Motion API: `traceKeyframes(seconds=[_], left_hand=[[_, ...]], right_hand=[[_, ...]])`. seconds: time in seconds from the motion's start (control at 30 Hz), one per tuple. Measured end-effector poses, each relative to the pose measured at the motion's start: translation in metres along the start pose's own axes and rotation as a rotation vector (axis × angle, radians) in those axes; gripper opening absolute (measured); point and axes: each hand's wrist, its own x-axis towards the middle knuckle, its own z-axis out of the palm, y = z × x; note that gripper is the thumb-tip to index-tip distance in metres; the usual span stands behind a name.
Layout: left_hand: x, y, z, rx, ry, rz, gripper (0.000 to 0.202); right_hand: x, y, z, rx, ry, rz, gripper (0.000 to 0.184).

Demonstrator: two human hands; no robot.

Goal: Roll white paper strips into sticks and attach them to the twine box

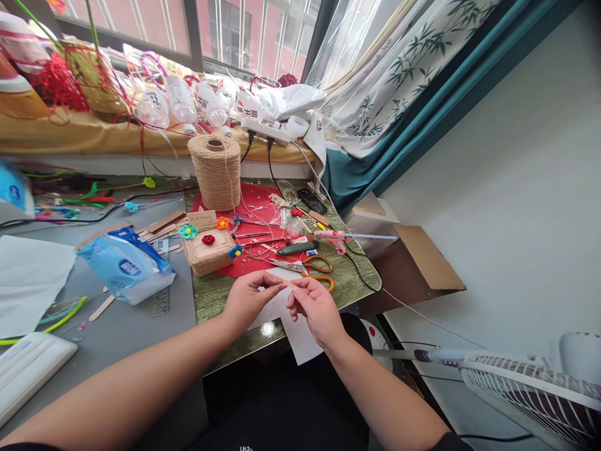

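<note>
With left hand (248,295) and right hand (315,305) close together, pinches a thin pale stick (289,285) at either end, seemingly to steady it, just above the white paper (300,343) at the near edge of the table (211,302), scissors (315,270) within reach.

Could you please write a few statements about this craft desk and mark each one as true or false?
1. The left hand and the right hand pinch one thin strip at their fingertips. True.
2. The scissors have blue handles. False: the handles are orange.
3. The twine spool stands upright on the desk. True.
4. The glue gun is in the left hand. False: it lies on the desk, beyond the scissors.
</note>
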Motion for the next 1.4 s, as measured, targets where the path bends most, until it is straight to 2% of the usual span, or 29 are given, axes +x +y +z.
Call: traceKeyframes(seconds=[0.1,0.2,0.33,0.4,0.47,0.6,0.8,0.97,1.17,1.4], left_hand=[[0.003,0.002,-0.004,0.1,0.005,0.008,0.024],[0.013,-0.002,-0.011,0.327,-0.006,0.088,0.025],[0.025,-0.012,-0.021,0.685,-0.132,0.305,0.019],[0.027,-0.018,-0.023,0.787,-0.223,0.38,0.019],[0.027,-0.023,-0.022,0.852,-0.305,0.42,0.019],[0.023,-0.026,-0.021,0.939,-0.349,0.418,0.02],[0.015,-0.029,-0.017,1.07,-0.304,0.395,0.026],[0.01,-0.038,-0.011,1.12,-0.253,0.389,0.037],[0.009,-0.044,-0.01,1.102,-0.235,0.38,0.034],[0.01,-0.042,-0.012,1.094,-0.246,0.35,0.037]], right_hand=[[0.004,-0.002,-0.007,-0.085,0.043,-0.033,0.022],[0.016,-0.008,-0.021,-0.37,0.067,-0.041,0.018],[0.041,-0.016,-0.03,-0.97,-0.013,-0.111,0.003],[0.053,-0.015,-0.028,-1.23,-0.059,-0.191,0.009],[0.062,-0.01,-0.024,-1.356,-0.114,-0.23,0.012],[0.069,0.003,-0.022,-1.318,-0.188,-0.308,0.011],[0.069,0.016,-0.031,-1.331,-0.228,-0.479,0.022],[0.073,0.026,-0.026,-1.152,-0.145,-0.466,0.015],[0.073,0.033,-0.017,-1.234,-0.082,-0.48,0.019],[0.055,0.028,-0.027,-1.278,-0.113,-0.434,0.021]])
